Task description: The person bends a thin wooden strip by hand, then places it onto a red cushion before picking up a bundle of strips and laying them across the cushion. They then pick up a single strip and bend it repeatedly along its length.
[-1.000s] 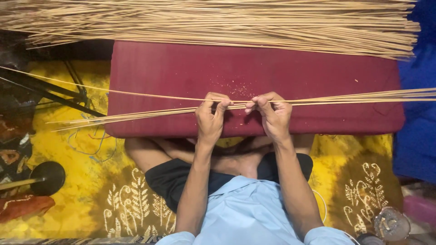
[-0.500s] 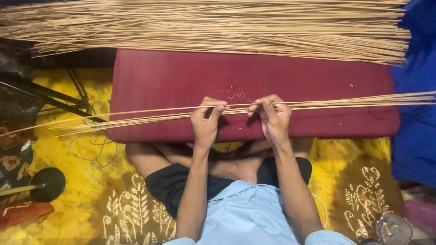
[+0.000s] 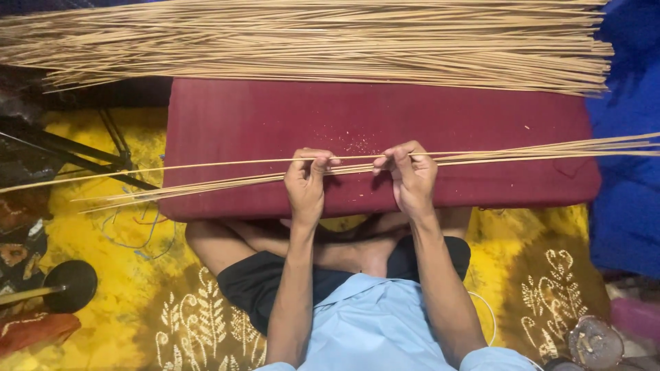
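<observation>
Head view: the small bunch of thin sticks (image 3: 227, 182) lies across the near edge of the maroon cushion (image 3: 481, 124), pinched at the middle by both hands. Since a moment ago the left hand (image 3: 307, 180) and right hand (image 3: 407, 175) have held their grip with thumbs on top, while the bunch's left ends have fanned out and dipped. Beyond lies the big stick pile (image 3: 309, 41); beneath, a yellow patterned cloth (image 3: 117, 275).

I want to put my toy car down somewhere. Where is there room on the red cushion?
The red cushion is bare between the big stick pile above and the thin sticks held by the left hand and right hand. It is crowded around the hands.
</observation>
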